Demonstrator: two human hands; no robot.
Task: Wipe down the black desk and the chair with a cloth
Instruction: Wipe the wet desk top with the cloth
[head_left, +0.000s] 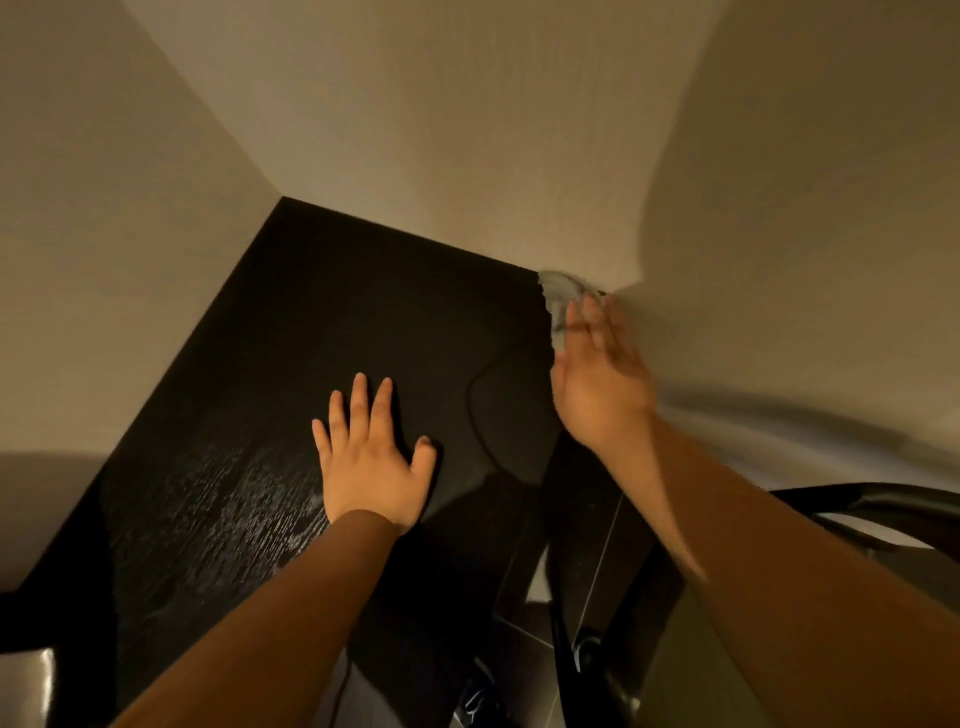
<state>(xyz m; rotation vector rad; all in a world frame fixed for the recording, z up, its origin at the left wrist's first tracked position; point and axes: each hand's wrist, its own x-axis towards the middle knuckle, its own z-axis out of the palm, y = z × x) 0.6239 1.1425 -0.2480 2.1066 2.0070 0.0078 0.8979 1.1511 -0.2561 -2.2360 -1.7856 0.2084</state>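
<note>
The black desk (291, 322) fills the middle of the head view, set into a corner of beige walls. My left hand (371, 457) lies flat on the desk top, fingers spread and straight. At the desk's far right corner by the wall, my right hand (597, 374) presses a grey cloth (558, 301) down, blurred by motion; its fingers look mostly straight over the cloth. A dark chair (872, 501) shows at the right edge, partly hidden behind my right forearm.
A thin dark cable (475, 410) curves across the desk's right side and drops off the edge. Pale streaks (244, 499) mark the desk near its front left. Dark floor tiles (587, 540) show below the desk's right edge.
</note>
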